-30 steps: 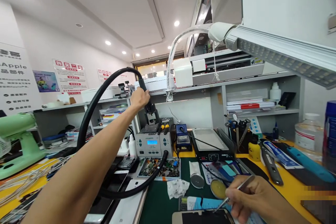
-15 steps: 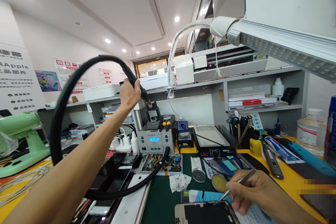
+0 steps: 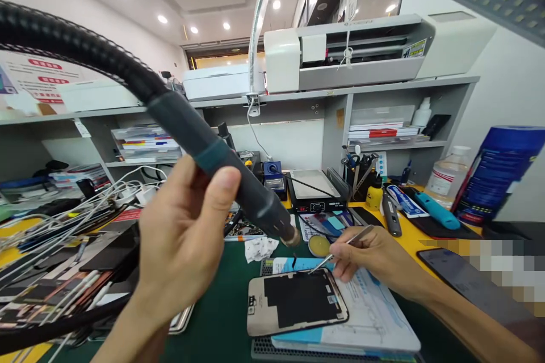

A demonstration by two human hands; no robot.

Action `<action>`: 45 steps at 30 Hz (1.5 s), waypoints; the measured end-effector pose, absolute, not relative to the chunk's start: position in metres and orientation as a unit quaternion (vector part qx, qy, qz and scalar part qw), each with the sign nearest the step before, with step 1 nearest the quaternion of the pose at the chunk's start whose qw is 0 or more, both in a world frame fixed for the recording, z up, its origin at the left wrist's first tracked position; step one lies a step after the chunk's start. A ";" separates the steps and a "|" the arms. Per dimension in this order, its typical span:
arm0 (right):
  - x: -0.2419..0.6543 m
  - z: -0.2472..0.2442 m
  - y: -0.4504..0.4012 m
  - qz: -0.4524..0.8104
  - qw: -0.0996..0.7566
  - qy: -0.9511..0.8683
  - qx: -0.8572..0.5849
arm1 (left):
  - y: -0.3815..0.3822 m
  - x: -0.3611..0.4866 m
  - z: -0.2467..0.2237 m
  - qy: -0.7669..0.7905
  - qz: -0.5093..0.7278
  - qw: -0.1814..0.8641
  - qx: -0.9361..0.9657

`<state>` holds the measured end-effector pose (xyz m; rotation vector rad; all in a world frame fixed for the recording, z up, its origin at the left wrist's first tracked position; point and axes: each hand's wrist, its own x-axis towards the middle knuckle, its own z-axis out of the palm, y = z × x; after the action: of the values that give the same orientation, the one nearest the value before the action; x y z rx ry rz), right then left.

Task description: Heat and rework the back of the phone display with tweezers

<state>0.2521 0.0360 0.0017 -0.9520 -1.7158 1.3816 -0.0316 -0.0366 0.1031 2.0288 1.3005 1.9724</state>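
Note:
My left hand [image 3: 187, 215] is wrapped round the dark handle of a hot air gun [image 3: 225, 164], whose metal nozzle points down and right above the phone part. In my right hand [image 3: 351, 252] are metal tweezers [image 3: 340, 250], held in a pinch, their tips at the upper edge of that part. The phone screen part [image 3: 304, 300], with a black sheet on its pale metal back, lies flat on a white and blue pad [image 3: 374, 317]. A small black strip [image 3: 294, 261] stands up near its top edge.
A round tin of yellowish paste [image 3: 319, 245] and crumpled white tissue [image 3: 260, 249] lie behind the phone part. Cables and phone parts [image 3: 63, 278] are piled at the left. A heating plate [image 3: 315, 184] stands behind; bottles and a phone [image 3: 460, 272] are at the right.
My left hand has brought the hot air gun from its station to above the phone part. The view has tilted down and moved closer. My right hand still holds the tweezers at the part's edge.

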 end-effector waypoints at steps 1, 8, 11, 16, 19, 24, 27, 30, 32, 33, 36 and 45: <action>0.252 0.001 0.037 0.537 0.362 -0.667 -0.369 | -0.036 -0.026 0.097 0.416 0.629 0.019 0.657; 0.251 0.003 0.037 0.535 0.358 -0.665 -0.378 | -0.019 -0.020 0.069 0.403 0.602 0.076 0.685; 0.251 0.003 0.037 0.531 0.359 -0.666 -0.383 | -0.016 -0.021 0.063 0.405 0.612 0.094 0.673; 0.253 0.001 0.038 0.530 0.359 -0.664 -0.386 | -0.013 -0.021 0.053 0.397 0.638 0.169 0.638; 0.253 0.001 0.037 0.532 0.361 -0.662 -0.385 | -0.011 -0.022 0.048 0.398 0.644 0.188 0.626; 0.252 0.003 0.037 0.534 0.363 -0.662 -0.382 | -0.012 -0.021 0.046 0.397 0.635 0.173 0.639; 0.252 0.003 0.037 0.536 0.362 -0.661 -0.380 | -0.013 -0.020 0.044 0.398 0.634 0.148 0.646; 0.252 0.002 0.038 0.541 0.365 -0.657 -0.377 | -0.013 -0.018 0.043 0.394 0.639 0.144 0.645; 0.252 0.001 0.038 0.543 0.366 -0.655 -0.376 | -0.013 -0.018 0.043 0.392 0.636 0.156 0.646; 0.252 0.001 0.039 0.544 0.366 -0.655 -0.376 | -0.014 -0.018 0.043 0.391 0.635 0.161 0.646; 0.252 0.000 0.039 0.545 0.366 -0.654 -0.377 | -0.014 -0.018 0.044 0.393 0.637 0.165 0.643; 0.250 0.001 0.040 0.544 0.377 -0.650 -0.374 | -0.013 -0.018 0.045 0.397 0.638 0.166 0.639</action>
<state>0.2501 0.0397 0.0011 -0.9573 -1.6614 1.3915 -0.0180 -0.0135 0.0446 1.8192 1.1300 1.8156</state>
